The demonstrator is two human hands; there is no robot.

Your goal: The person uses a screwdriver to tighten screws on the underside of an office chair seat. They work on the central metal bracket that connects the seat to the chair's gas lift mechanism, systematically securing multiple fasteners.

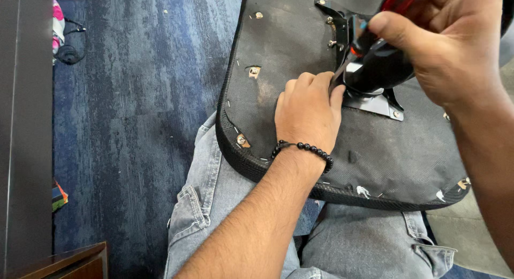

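An upturned chair seat (289, 49), covered in black fabric with staples and bolts along its edge, rests on my lap. A black metal mechanism plate (375, 100) is bolted to its middle. My left hand (308, 110), with a black bead bracelet at the wrist, lies knuckles-up on the seat, its fingertips pressed against the plate's edge. My right hand (444, 49) grips a black and red power tool (375, 65) pointed down at the plate. The tool's tip is hidden behind the hands.
Blue carpet (139, 113) covers the floor to the left. A dark furniture panel (24, 124) runs down the left edge, with a wooden corner (80, 260) at the bottom left. Small items lie on the floor at the top left. My grey jeans (214, 204) fill the bottom.
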